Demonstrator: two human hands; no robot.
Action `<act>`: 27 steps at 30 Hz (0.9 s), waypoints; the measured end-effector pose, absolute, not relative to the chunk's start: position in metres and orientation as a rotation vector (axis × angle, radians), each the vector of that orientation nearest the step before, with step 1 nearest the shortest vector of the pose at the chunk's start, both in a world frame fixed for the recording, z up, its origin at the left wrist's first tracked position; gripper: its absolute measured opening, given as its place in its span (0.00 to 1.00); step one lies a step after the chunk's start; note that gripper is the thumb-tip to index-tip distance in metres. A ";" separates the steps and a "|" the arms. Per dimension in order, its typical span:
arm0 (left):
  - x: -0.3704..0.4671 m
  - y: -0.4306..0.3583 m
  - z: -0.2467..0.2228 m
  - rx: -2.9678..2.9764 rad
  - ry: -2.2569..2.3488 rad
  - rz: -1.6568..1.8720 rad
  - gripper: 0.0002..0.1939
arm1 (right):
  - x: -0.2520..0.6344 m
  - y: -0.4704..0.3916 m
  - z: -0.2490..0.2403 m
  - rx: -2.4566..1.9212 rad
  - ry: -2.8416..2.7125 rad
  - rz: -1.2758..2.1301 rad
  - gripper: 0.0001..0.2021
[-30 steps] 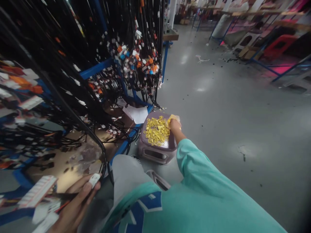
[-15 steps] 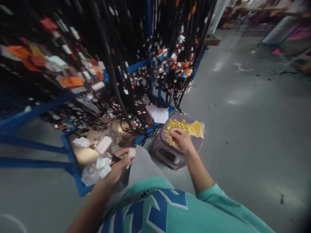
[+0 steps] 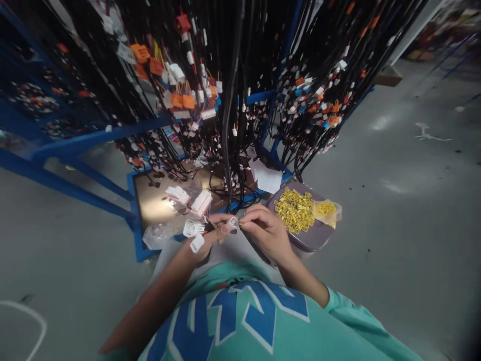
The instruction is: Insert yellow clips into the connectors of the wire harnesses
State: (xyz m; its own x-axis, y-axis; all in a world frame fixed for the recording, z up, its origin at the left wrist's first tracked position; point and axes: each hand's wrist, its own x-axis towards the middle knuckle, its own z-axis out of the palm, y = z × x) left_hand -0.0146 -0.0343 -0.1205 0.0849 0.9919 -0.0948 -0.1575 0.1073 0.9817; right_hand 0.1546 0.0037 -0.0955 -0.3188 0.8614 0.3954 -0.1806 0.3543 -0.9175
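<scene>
My left hand [image 3: 213, 237] is closed around a white wire connector [image 3: 233, 222], its open face turned to the right. Dark wires and other white connectors [image 3: 193, 228] of the same bundle hang beside that wrist. My right hand [image 3: 268, 234] pinches a small yellow clip [image 3: 241, 224] between thumb and fingertips, just right of the connector's face; whether the two touch I cannot tell. To the right, a pile of yellow clips [image 3: 294, 209] lies on a purple-grey stool [image 3: 319, 242].
An open bag [image 3: 327, 212] of yellow clips lies on the stool. Ahead, a blue rack [image 3: 101, 134] carries dense black cables with white and orange connectors. White connector blocks [image 3: 201, 202], clear plastic [image 3: 160, 235] and paper [image 3: 266, 175] lie on its base.
My right hand has come left from the clip pile to the connector, bringing a yellow clip. My left hand still holds the connector. The camera view has shifted.
</scene>
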 end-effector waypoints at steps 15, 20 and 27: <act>-0.035 -0.042 -0.120 1.372 1.003 0.933 0.25 | 0.152 -0.001 -0.083 -0.579 -1.787 1.342 0.07; -0.040 -0.043 -0.114 1.444 1.026 0.924 0.21 | 0.149 -0.003 -0.085 -0.607 -1.719 1.480 0.06; -0.036 -0.040 -0.104 1.475 1.036 0.812 0.22 | 0.146 0.005 -0.097 -0.652 -1.390 2.089 0.16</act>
